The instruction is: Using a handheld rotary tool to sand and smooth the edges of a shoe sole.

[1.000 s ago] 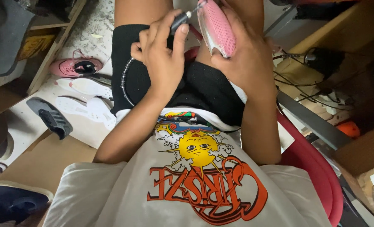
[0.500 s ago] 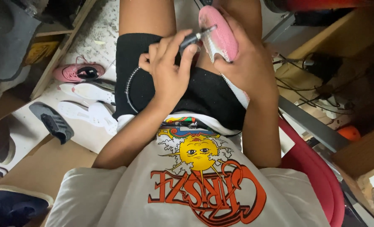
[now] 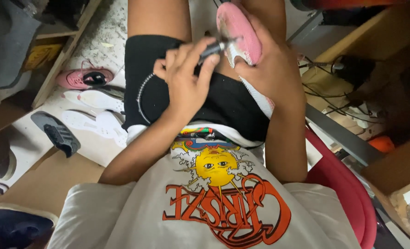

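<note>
- Red chair [image 3: 348,193], lower right of frame; person seated on it, lap at centre.
- Pink shoe [image 3: 239,30], top centre, sole side up. Right hand [image 3: 272,69] wraps it from below, grip pressed around the body. Looks light, sole stiff, upper soft: best held at mid-body.
- Left hand [image 3: 186,83], grip pinching a thin dark tool [image 3: 214,46], tip touching the sole edge.
- Versus a second ago: shoe and tool sit slightly higher in frame, tool now more level.
- Loose pink sneaker [image 3: 83,78] and white insoles [image 3: 92,99] on the floor, left.
</note>
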